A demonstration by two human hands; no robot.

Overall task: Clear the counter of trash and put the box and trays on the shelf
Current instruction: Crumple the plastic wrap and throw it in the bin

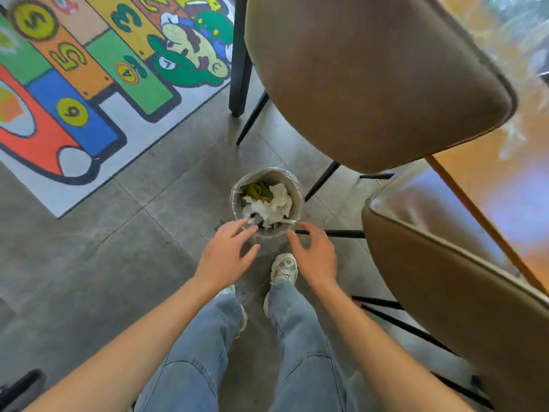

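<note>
Both hands, left hand (227, 251) and right hand (315, 257), spread open and empty | just beyond fingertips: lined waste bin (267, 233) heaped with crumpled tissue (271, 205) | risk: heap spills or bin tips if knocked | worktop, box, trays unseen

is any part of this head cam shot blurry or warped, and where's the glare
Head view: strong wide-angle bending, so the brown chairs and the rug curve toward the edges; the trash bin and both hands, left hand and right hand, are fairly sharp at centre; the table at right is smeared and washed out by glare, with a bluish reflection; floor light is soft, shadows faint.
</note>
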